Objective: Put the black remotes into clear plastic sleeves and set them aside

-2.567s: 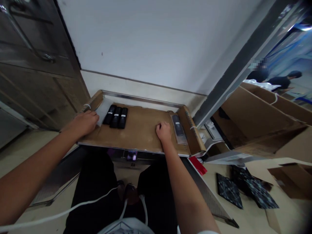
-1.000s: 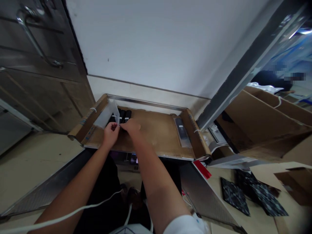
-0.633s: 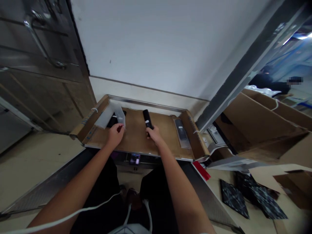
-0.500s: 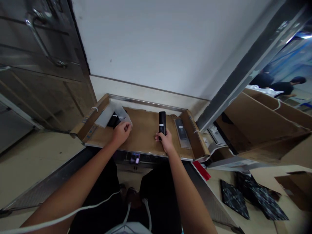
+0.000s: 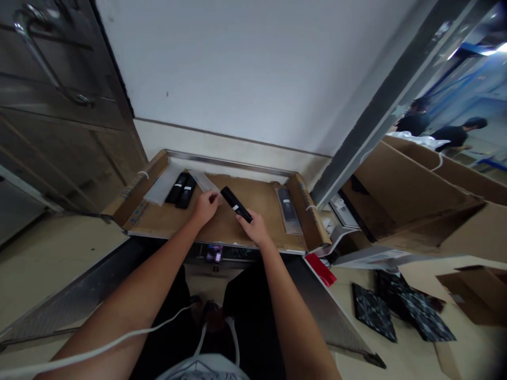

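Observation:
My right hand is closed round the lower end of a black remote control, a long slim case with a white label, tilted with its far end to the left. Pinched in my left hand is a translucent plastic sleeve, its edge close to the remote's far end. Left of that hand, two more black remotes lie side by side in the cardboard tray, beside a stack of translucent sleeves. Near the tray's right wall lies a remote inside a sleeve.
A metal door with a handle stands at the left, and a white wall rises behind the tray. Large open cardboard boxes stand at the right. Dark patterned bags lie on the floor. Two people are in the background.
My right hand has swung the remote leftward, from upright to tilted, toward my left hand. My left hand has drawn the sleeve right, uncovering the two remotes. The view has shifted slightly.

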A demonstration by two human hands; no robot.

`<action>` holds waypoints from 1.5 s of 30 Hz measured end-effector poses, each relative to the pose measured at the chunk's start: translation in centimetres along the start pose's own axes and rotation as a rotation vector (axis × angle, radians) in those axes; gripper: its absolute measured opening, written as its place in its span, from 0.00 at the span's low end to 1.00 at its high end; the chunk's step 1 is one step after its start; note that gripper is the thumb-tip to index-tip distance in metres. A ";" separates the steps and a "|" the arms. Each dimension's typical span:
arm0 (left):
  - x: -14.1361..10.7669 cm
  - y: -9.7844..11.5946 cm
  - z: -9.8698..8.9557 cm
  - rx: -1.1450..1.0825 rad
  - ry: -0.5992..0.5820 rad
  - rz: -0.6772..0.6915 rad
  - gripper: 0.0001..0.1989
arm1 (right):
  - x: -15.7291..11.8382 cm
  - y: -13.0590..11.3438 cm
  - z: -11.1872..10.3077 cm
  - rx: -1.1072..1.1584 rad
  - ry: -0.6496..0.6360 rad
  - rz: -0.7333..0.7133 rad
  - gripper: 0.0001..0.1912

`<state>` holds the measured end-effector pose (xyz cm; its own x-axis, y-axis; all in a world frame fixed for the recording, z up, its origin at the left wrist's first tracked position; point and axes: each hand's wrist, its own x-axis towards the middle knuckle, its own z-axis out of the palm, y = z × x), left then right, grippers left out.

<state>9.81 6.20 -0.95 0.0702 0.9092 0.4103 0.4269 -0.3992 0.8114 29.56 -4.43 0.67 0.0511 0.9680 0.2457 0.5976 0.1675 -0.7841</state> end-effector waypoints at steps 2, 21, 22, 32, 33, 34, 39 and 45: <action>0.1 -0.2 -0.2 -0.044 -0.008 -0.049 0.05 | -0.2 -0.4 -0.1 -0.006 -0.045 -0.005 0.17; -0.2 -0.2 -0.8 -0.388 0.131 -0.211 0.15 | -1.6 -2.4 0.2 -0.370 -0.032 -0.015 0.14; -0.3 -0.2 -0.8 -0.393 0.131 -0.210 0.15 | -1.7 -2.5 0.2 -0.395 -0.029 -0.012 0.14; -0.7 -0.1 -1.0 -0.406 0.126 -0.175 0.17 | -2.2 -2.5 0.3 -0.415 0.016 -0.028 0.15; -0.7 -0.1 -1.0 -0.406 0.115 -0.169 0.17 | -2.1 -2.3 0.3 -0.392 0.022 -0.037 0.15; -0.7 -0.1 -1.0 -0.400 0.102 -0.160 0.17 | -2.1 -2.1 0.3 -0.366 0.029 -0.043 0.15; -0.8 0.1 -1.0 -0.353 0.060 -0.125 0.15 | -1.6 -1.3 0.4 -0.219 0.064 -0.028 0.16; -0.6 0.1 -0.8 -0.319 0.071 -0.183 0.11 | -1.5 -0.7 0.7 -0.015 0.089 0.048 0.16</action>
<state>9.06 5.50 -0.75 -0.0488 0.9631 0.2648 0.1232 -0.2573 0.9585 28.48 -5.90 0.40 0.1502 0.9543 0.2583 0.6050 0.1180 -0.7874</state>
